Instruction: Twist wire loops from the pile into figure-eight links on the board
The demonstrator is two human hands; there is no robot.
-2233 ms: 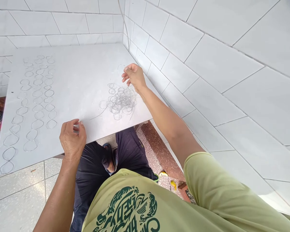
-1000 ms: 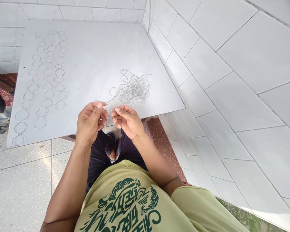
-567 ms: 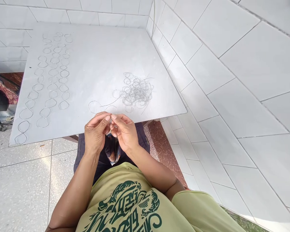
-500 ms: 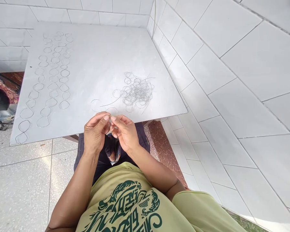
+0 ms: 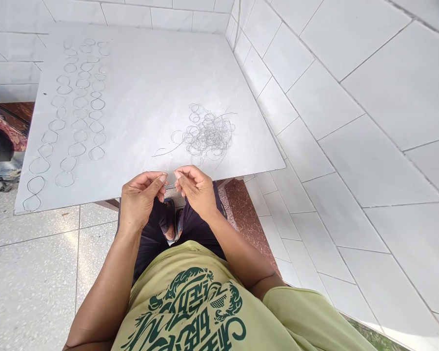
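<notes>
My left hand (image 5: 139,197) and my right hand (image 5: 194,187) meet at the near edge of a white board (image 5: 142,97), fingertips pinched together on a thin piece of wire (image 5: 169,174) that is barely visible. Just beyond them a tangled heap of thin wire loops (image 5: 207,134) lies on the board. At the board's left side, finished wire figure-eight loops (image 5: 76,122) lie in three rows.
White tiled walls (image 5: 351,97) close in on the right and behind the board. Speckled floor (image 5: 29,273) lies at the left, with a dark patterned object (image 5: 0,139) at the far left edge. My dark trousers and sandalled feet show under the board.
My right hand came back from the wire heap and my left hand lifted off the board edge. Both met at the near edge, pinching a wire, and have stayed there with small finger movements.
</notes>
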